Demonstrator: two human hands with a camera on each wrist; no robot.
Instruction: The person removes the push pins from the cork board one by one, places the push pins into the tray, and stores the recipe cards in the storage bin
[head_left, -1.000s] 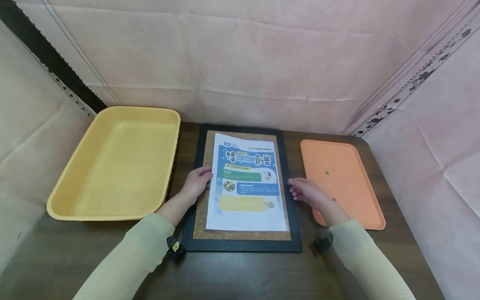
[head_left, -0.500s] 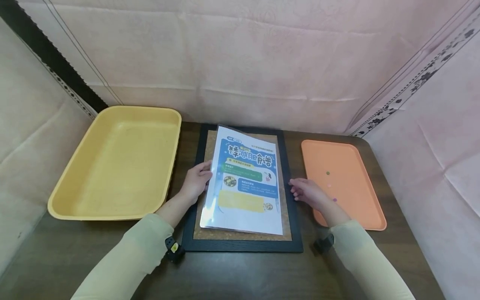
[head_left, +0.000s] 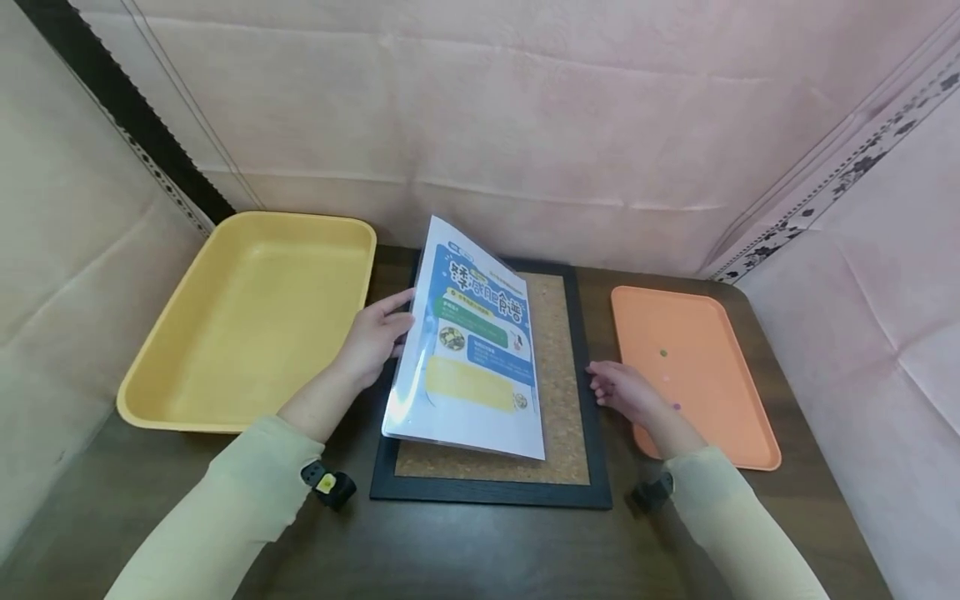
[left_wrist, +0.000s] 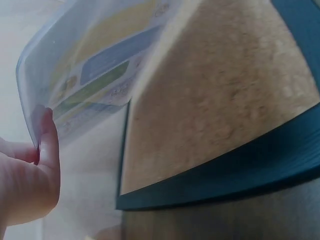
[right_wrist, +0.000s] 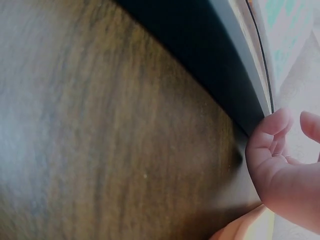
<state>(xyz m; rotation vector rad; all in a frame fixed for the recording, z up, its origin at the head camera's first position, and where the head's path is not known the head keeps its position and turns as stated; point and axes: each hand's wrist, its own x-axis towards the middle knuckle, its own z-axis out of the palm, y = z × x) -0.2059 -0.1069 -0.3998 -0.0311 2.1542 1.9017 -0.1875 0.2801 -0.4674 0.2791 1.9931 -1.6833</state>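
My left hand (head_left: 367,340) pinches the left edge of a printed sheet in a clear plastic sleeve (head_left: 480,354), thumb on one face and fingers behind. The sheet is tilted, its left side raised over a cork board (head_left: 561,375) with a dark frame (head_left: 495,492). In the left wrist view the sleeve (left_wrist: 100,75) shows from its underside, bending beside the thumb and fingers of the left hand (left_wrist: 30,175). My right hand (head_left: 628,392) rests by the board's right frame edge, fingers loosely curled. The right wrist view shows that hand (right_wrist: 285,165) with its fingertips at the frame (right_wrist: 205,55).
A large yellow tray (head_left: 135,392) stands to the left of the board. On the right, an orange tray (head_left: 720,400) holds a few tiny coloured pieces, partly behind the right forearm. Pale cloth (head_left: 525,125) hangs behind the brown table (head_left: 480,550).
The sheet has come up off the cork board and swung left, its left side highest, held by the left hand. More cork shows on the right. The right hand has barely moved.
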